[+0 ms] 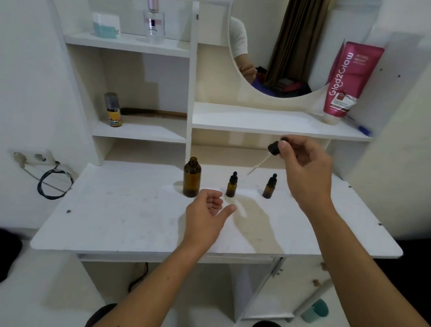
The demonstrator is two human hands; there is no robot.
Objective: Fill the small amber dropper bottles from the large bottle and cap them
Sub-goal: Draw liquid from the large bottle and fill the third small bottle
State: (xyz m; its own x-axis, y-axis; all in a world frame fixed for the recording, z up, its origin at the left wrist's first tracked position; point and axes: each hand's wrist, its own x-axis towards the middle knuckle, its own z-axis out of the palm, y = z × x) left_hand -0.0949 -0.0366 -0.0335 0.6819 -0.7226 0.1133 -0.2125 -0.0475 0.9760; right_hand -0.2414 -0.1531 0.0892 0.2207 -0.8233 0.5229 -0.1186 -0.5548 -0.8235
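I am seeing the right hand [305,170] raised over the far right of the tabletop [124,215], its grip pinching the black dropper cap [276,146] with the glass pipette [258,165] slanting down-left. The left hand [208,213] is hovering near the tabletop's middle, fingers loosely curled, gripping nothing. The large amber bottle [191,177] is standing uncapped, left of two capped small dropper bottles [232,184] [270,186], all upright and apart.

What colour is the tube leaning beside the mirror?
The tube is pink-magenta with white lettering and a pale cap at the bottom, seen in the head view.
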